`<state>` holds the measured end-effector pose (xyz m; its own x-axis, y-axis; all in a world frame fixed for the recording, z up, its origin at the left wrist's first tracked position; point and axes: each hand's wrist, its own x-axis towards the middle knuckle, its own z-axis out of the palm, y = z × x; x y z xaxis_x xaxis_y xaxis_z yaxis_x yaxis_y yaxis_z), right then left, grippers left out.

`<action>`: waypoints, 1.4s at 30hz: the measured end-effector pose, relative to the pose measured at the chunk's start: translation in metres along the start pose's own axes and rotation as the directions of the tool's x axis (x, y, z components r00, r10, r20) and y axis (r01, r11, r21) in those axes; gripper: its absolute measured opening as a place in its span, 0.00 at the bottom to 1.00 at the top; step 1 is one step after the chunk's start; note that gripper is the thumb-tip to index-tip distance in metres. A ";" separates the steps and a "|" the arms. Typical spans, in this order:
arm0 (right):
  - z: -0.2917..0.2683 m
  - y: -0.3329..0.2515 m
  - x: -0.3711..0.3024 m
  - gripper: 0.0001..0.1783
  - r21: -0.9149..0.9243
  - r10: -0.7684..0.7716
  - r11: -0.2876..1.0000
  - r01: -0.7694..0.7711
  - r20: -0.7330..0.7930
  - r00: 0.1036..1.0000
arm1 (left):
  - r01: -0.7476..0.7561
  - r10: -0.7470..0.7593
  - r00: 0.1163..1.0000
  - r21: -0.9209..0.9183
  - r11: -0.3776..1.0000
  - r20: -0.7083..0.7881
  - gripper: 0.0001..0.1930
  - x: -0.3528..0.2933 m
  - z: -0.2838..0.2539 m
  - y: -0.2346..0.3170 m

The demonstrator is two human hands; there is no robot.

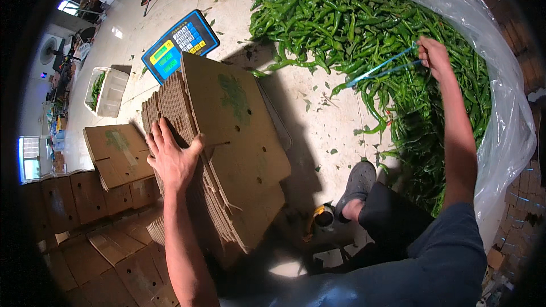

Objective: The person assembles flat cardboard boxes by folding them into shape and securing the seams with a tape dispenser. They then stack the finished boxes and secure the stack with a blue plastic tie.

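Note:
My left hand lies with fingers spread on the upper edges of a stack of flattened cardboard boxes. The broad printed face of the stack's outer sheet is turned to the right. Out to the right, my right hand is closed on a thin blue strap. The strap stretches down and left from my fist as a narrow loop. Behind and under it lies a big heap of green chili peppers.
A scale display with a keypad stands behind the stack. White crate and smaller cardboard piece are at left, above more cardboard boxes. Clear plastic sheeting borders the peppers. A yellow-and-black tape dispenser-like item sits near my shoe.

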<state>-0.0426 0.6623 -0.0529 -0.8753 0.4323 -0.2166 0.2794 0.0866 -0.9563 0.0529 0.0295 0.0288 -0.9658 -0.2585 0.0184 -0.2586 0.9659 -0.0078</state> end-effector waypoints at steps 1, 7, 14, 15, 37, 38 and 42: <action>0.010 -0.024 -0.033 0.12 -0.233 -0.005 0.972 0.032 0.115 0.993 | -0.021 0.021 1.000 0.006 1.000 -0.004 0.55 0.001 0.007 -0.001; 0.045 -0.091 -0.236 0.06 -0.497 -0.270 0.518 0.696 0.677 0.684 | -0.014 0.014 1.000 0.028 1.000 -0.002 0.55 0.003 0.009 -0.010; -0.079 0.028 -0.383 0.11 -0.240 0.253 0.947 -0.213 0.153 0.955 | -0.072 0.069 0.997 0.100 0.992 0.034 0.52 0.027 0.027 -0.013; -0.099 0.049 -0.404 0.11 -0.074 0.299 0.954 -0.291 0.125 0.946 | -0.069 0.066 0.995 0.047 0.997 0.070 0.49 0.038 0.035 -0.023; -0.248 0.184 -0.574 0.10 -0.127 0.545 0.818 -0.561 -0.141 0.826 | -0.422 0.454 0.891 0.343 0.839 -0.013 0.35 0.149 0.083 -0.131; -0.244 0.196 -0.595 0.10 -0.059 0.595 0.782 -0.621 -0.230 0.770 | -0.410 0.432 0.901 0.382 0.828 0.030 0.34 0.146 0.097 -0.111; -0.233 0.336 -0.715 0.14 0.254 0.750 0.659 -0.708 -0.287 0.596 | -0.492 0.530 0.846 0.470 0.733 0.057 0.33 0.167 0.092 -0.119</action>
<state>0.7689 0.5912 -0.1737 -0.1987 0.5799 -0.7901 0.7032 -0.4771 -0.5271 -0.0795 -0.1297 -0.0590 -0.9550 0.2931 -0.0456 0.2777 0.8297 -0.4843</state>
